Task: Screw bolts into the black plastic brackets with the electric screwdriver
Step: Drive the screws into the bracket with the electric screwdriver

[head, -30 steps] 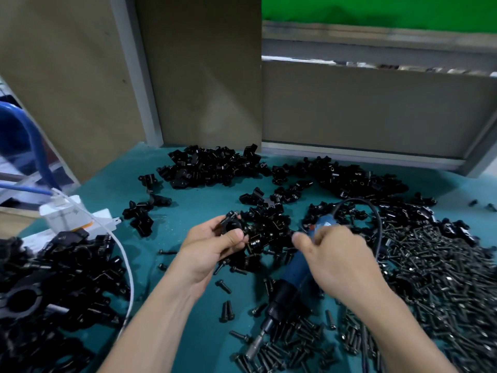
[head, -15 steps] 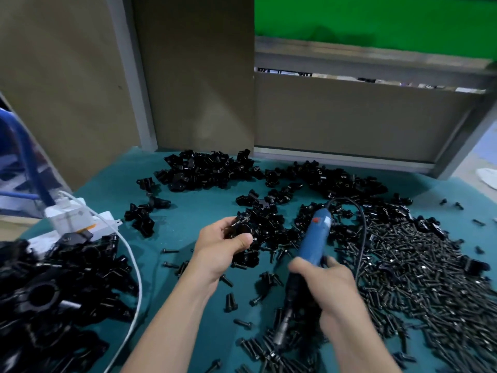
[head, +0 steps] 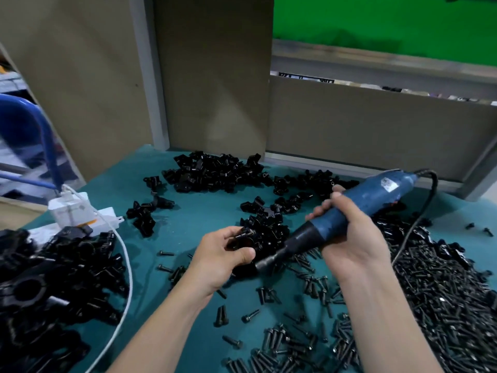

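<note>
My left hand [head: 220,257] grips a small black plastic bracket [head: 240,238] just above the teal table. My right hand [head: 347,232] is wrapped round the blue electric screwdriver [head: 357,200], which slants down to the left. Its black nose [head: 271,258] points at the bracket, close under my left thumb; the bit itself is hidden. The tool's black cord [head: 427,200] loops off to the right. Loose black bolts [head: 441,286] lie heaped at the right and scattered near the front.
Piles of black brackets [head: 215,170] lie across the back of the teal table [head: 204,216]. Larger black clamp parts [head: 48,278] crowd the left front. A white power strip [head: 78,211] with a white cable [head: 126,267] sits at the left. Brown panels wall the back.
My right hand has lifted the screwdriver off the bolt pile and swung it from pointing down to slanting leftward, its nose now at the bracket in my left hand.
</note>
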Demonstrator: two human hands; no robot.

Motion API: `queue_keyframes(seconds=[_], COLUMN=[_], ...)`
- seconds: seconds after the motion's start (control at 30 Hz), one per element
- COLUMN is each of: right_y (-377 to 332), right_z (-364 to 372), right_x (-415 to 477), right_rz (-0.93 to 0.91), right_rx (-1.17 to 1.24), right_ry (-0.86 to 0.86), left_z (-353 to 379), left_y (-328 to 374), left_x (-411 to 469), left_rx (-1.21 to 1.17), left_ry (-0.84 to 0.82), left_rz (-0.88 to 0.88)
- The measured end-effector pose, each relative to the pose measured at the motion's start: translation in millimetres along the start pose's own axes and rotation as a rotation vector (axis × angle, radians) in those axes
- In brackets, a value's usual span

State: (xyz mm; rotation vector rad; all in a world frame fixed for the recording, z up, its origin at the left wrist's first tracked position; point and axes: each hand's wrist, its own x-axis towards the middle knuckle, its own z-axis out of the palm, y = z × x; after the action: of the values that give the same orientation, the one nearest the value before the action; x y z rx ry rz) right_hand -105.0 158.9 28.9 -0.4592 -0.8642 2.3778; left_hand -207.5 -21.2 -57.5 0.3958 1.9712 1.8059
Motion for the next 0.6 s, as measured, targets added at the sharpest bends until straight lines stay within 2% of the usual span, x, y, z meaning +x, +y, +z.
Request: queue_keyframes(seconds=[0.1, 0.23, 0.6], right_y=[0, 7, 9], right_z=[9, 4, -4], right_x=[20, 35, 46], right_rz=[-0.057, -0.118, -0.093], right_rx=[0.125, 0.175, 0.175], right_ry=[0.133, 0.203, 0.169], left_z=[7, 16, 18], left_y=[2, 2, 5], left_x=[-2, -5, -10], left_rx=[0.147, 0.252, 0.282], left_ry=[0.074, 0.158, 0.161], left_rz=[0.006, 0.044, 0.042])
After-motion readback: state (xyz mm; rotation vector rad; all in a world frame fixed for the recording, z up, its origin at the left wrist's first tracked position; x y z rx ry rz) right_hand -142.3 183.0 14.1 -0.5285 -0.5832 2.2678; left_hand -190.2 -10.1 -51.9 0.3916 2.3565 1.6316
